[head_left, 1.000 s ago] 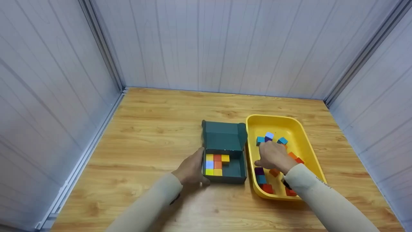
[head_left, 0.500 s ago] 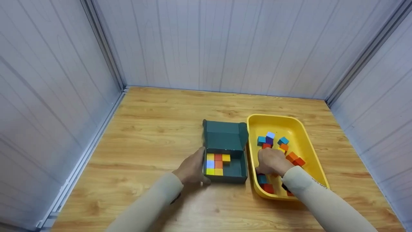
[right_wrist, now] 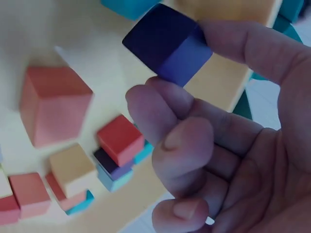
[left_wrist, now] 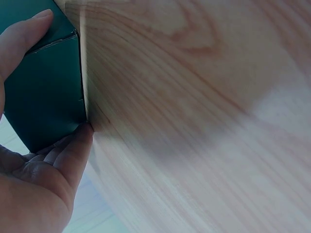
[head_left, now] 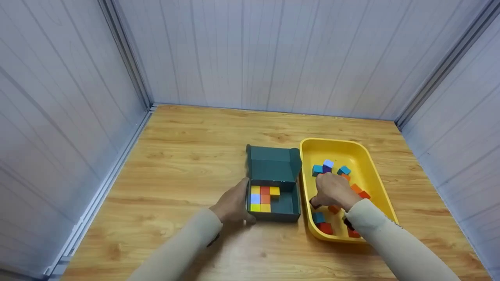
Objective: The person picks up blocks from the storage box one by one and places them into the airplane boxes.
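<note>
A dark green box (head_left: pixel 275 217) with its lid (head_left: pixel 271 164) folded back stands in the middle of the table. Colored cubes (head_left: pixel 265 199) fill its left part, in yellow, red, orange, lime and light blue. My left hand (head_left: pixel 233 203) grips the box at its left end; in the left wrist view the thumb and fingers (left_wrist: pixel 73 155) lie on opposite sides of it. Inside the yellow tray (head_left: pixel 345 151), my right hand (head_left: pixel 334 190) pinches a dark purple cube (right_wrist: pixel 165 43) between thumb and fingertip, its other fingers curled.
The tray stands close against the box's right side. Loose cubes lie in it, among them a teal cube (head_left: pixel 318 217), a red cube (head_left: pixel 325 228) and an orange cube (head_left: pixel 356 188). White panel walls (head_left: pixel 258 54) enclose the wooden table (head_left: pixel 187 156) at the back and sides.
My right hand moved toward the near left of the tray, took hold of the purple cube and drew back slightly. The left hand and the box stay as they were.
</note>
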`<state>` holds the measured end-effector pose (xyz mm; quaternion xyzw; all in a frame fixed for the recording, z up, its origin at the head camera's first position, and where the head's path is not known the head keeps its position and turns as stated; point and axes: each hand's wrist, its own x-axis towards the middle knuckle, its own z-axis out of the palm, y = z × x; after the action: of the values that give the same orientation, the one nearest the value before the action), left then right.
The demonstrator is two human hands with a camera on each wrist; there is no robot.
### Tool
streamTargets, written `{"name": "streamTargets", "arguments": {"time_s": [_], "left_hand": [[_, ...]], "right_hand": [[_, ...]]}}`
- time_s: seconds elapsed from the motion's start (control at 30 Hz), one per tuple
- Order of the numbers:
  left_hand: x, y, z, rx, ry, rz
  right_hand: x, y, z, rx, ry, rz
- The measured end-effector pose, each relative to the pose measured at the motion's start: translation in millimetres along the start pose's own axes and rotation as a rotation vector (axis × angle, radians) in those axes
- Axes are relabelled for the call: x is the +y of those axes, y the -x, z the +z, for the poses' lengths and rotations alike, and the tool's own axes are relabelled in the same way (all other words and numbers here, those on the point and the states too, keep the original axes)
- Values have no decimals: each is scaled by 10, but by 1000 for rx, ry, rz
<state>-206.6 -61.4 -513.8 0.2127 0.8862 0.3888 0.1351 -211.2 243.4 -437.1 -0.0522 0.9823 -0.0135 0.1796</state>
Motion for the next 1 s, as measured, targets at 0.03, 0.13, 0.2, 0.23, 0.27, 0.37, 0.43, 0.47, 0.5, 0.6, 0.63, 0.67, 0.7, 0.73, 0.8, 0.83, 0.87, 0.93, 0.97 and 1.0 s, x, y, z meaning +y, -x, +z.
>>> {"name": "streamTargets", "arguments": {"time_s": [0.03,0.13,0.2,0.23,0.27,0.37,0.43,0.47,0.5,0.6,0.63,0.67,0.7,0.73,0.8,0.83,0.87,0.93,0.97,1.0], "left_hand": [[-1,-1,0,2,-4,5],[-8,-3,0,3,-13,11],[-5,-4,-1,2,-9,8],[-3,-4,0,3,-6,6],[-3,-4,0,2,-3,2],[3,-7,2,-2,-3,-8],[3,-8,3,-4,-5,-12],[1,-11,4,-7,-7,-19],[1,-14,4,-10,-7,-25],[6,-24,2,-14,-5,-41],[8,-27,0,-15,-5,-46],[8,-30,2,-16,-4,-51],[10,-29,2,-16,-5,-53],[11,-29,4,-15,-5,-53],[8,-30,8,-12,-5,-56],[8,-30,11,-11,-4,-56],[10,-30,12,-10,-1,-58],[9,-22,11,-5,-4,-42],[5,-19,9,-3,-9,-36],[6,-13,5,-1,-13,-31]], "right_hand": [[1,13,-32,8,-4,-2],[-3,66,-140,10,-16,-16],[-15,101,-220,15,-21,-23],[-23,119,-260,17,-26,-29],[-32,137,-299,19,-27,-35],[-73,180,-397,31,-28,-51],[-112,201,-440,34,-39,-65],[-135,208,-454,36,-45,-72],[-161,212,-464,42,-53,-80],[-251,216,-477,60,-72,-109],[-284,211,-474,66,-73,-118],[-319,204,-465,69,-77,-128],[-355,194,-451,73,-76,-137],[-394,184,-434,72,-75,-141],[-474,157,-386,69,-63,-147],[-512,143,-354,69,-62,-152],[-550,129,-317,78,-55,-162],[-622,95,-249,95,-26,-185],[-659,77,-215,104,-14,-200],[-694,60,-183,116,-1,-218]]}}
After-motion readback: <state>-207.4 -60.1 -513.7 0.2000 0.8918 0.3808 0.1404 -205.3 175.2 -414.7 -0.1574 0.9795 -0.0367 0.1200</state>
